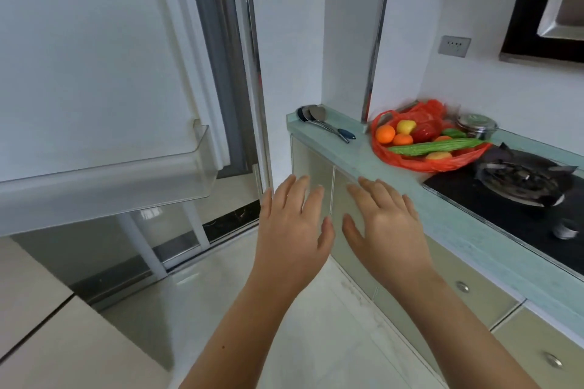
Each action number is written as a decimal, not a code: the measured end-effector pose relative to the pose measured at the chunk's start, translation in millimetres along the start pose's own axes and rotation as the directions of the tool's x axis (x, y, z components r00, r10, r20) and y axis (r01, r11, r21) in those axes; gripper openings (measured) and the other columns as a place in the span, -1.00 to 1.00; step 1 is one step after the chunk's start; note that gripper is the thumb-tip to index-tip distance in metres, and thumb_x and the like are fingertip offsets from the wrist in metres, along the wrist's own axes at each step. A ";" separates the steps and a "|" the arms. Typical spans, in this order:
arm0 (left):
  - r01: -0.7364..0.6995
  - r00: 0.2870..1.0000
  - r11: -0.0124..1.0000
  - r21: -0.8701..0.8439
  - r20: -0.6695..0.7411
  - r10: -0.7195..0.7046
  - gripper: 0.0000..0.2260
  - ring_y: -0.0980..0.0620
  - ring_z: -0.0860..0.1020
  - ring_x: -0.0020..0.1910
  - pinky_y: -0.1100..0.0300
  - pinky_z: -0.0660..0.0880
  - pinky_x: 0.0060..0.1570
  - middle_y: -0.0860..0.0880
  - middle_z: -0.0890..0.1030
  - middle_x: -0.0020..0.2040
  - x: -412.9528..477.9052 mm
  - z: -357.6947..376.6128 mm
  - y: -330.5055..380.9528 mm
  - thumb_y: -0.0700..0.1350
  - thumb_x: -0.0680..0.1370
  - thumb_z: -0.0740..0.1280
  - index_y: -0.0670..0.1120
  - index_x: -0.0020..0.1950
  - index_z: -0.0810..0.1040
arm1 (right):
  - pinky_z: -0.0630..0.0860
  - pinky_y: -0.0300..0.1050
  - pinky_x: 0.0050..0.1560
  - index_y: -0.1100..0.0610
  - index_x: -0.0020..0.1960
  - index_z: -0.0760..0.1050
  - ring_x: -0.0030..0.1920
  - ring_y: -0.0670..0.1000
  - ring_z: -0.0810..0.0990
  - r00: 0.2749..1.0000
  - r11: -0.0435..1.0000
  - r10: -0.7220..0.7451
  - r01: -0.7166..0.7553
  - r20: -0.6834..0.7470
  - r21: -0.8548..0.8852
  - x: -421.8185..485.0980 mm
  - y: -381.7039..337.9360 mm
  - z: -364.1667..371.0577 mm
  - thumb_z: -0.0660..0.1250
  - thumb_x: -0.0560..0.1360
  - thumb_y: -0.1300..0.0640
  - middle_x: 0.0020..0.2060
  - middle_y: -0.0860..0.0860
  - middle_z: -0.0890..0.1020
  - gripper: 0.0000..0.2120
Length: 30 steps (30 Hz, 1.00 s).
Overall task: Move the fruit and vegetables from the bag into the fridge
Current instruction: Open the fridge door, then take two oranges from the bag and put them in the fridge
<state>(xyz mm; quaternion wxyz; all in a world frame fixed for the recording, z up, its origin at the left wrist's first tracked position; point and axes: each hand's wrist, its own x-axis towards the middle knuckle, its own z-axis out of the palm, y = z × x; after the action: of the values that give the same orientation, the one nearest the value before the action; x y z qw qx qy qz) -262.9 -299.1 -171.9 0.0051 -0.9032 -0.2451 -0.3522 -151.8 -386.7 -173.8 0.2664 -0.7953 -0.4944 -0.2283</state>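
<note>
Nearest the camera, both forearms reach forward over the floor. Left hand and right hand hang palm-down, side by side, thumbs close but apart. Fingers on each are spread and extended, holding nothing and touching nothing. Beyond and right of the fingers, the table carries a red bag, lying open with oranges, a long green gourd and other produce inside. Left of the fingers stands the open fridge door, its shelf bare.
</note>
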 end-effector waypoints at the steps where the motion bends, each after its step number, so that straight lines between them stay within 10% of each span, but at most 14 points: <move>1: -0.005 1.000 1.000 -0.010 0.013 0.006 -0.63 -0.20 0.50 0.18 -0.21 0.43 0.13 -0.19 0.56 0.16 3.1 9.0 4.3 -0.03 0.45 0.15 -0.18 0.13 0.54 | 0.44 0.34 0.04 0.25 0.09 0.55 0.08 0.26 0.58 1.000 1.000 0.011 -0.011 0.009 -0.008 -1.2 8.7 1.5 0.51 0.27 0.20 0.06 0.22 0.62 -0.59; 30: -0.199 0.935 0.903 -0.380 0.202 0.291 -0.63 -0.19 0.56 0.09 -0.21 0.49 0.02 -0.18 0.61 0.07 238.3 314.8 -16.7 0.00 0.43 0.14 -0.19 0.03 0.58 | 0.48 0.32 0.04 0.24 0.10 0.55 0.11 0.23 0.57 0.908 0.872 0.419 -0.404 -0.006 -0.275 168.0 224.0 162.8 0.40 0.34 0.15 0.04 0.17 0.62 -0.65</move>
<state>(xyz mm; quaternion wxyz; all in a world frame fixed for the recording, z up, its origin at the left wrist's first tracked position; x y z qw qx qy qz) 79.7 -122.5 -259.1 -0.1440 -0.9506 -0.0601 -0.2683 136.2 -252.0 -235.6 0.1844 -0.9169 -0.2850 -0.2101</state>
